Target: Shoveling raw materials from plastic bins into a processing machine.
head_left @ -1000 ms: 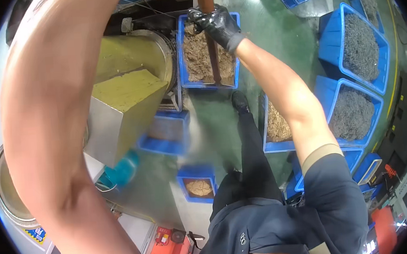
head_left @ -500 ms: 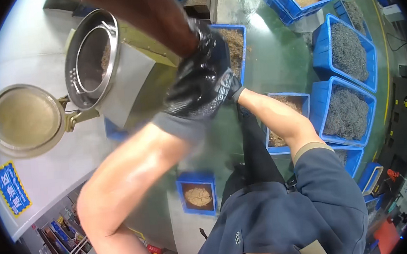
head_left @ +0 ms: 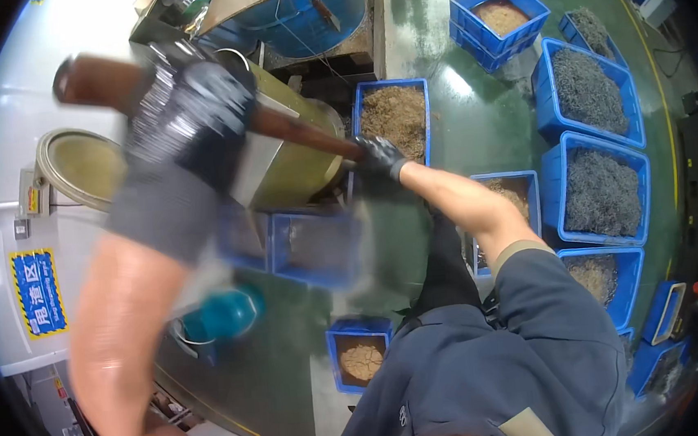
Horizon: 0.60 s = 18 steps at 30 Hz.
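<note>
We grip a long brown wooden handle (head_left: pixel 293 132) with both black-gloved hands: our left hand (head_left: pixel 193 115) wraps its upper end, our right hand (head_left: pixel 379 157) clasps it lower, beside the olive-green metal drum (head_left: pixel 295 161) and a blue plastic crate of brownish shavings (head_left: pixel 394 116).

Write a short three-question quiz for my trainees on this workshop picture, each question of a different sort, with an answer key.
1. True or false: both gloved hands grip the long brown handle.
2. Which hand is nearer the camera? A left hand B right hand
3. Fill in: the crates on the green floor are coloured ____.

Key: 1 true; 2 A; 3 blue.
</note>
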Each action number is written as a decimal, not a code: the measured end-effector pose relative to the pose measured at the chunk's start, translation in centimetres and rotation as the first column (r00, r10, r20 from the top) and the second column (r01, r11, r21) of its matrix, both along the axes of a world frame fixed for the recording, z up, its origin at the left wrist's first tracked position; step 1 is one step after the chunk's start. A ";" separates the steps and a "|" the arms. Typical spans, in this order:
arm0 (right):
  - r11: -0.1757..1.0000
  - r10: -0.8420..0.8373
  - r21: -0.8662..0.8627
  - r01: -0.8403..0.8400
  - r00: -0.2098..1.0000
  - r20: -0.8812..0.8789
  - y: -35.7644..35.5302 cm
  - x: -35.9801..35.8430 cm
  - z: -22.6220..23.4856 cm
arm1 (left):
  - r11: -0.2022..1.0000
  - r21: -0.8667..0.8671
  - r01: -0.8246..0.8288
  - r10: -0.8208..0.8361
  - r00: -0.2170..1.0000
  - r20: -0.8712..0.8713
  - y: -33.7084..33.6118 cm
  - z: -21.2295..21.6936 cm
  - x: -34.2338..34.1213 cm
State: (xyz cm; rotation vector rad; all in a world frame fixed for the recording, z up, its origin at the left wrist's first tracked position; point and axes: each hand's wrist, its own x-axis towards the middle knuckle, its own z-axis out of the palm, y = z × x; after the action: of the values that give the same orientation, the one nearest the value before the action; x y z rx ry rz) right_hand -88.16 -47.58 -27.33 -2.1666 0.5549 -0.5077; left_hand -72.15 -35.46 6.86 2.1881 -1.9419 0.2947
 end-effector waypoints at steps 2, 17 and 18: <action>0.983 0.163 0.096 -0.159 0.986 -0.030 1.1 2.4 10.2 | 0.998 -0.015 -0.063 0.064 0.987 0.145 3.3 8.4 15.4; 0.951 0.309 -0.079 -0.299 0.904 0.294 7.7 -1.0 7.4 | 0.990 -0.047 -0.131 0.129 0.729 0.672 13.1 13.1 -13.9; 0.942 0.336 -0.113 -0.317 0.867 0.367 9.3 -0.8 7.0 | 0.973 -0.119 -0.200 0.232 0.854 0.466 14.2 12.7 -15.0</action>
State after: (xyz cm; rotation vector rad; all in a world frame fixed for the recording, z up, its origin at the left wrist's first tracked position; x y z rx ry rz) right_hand -89.00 -38.27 -20.38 -2.0731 -0.0427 -0.7360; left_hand -87.14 -21.22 19.51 2.4636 -1.8537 1.0109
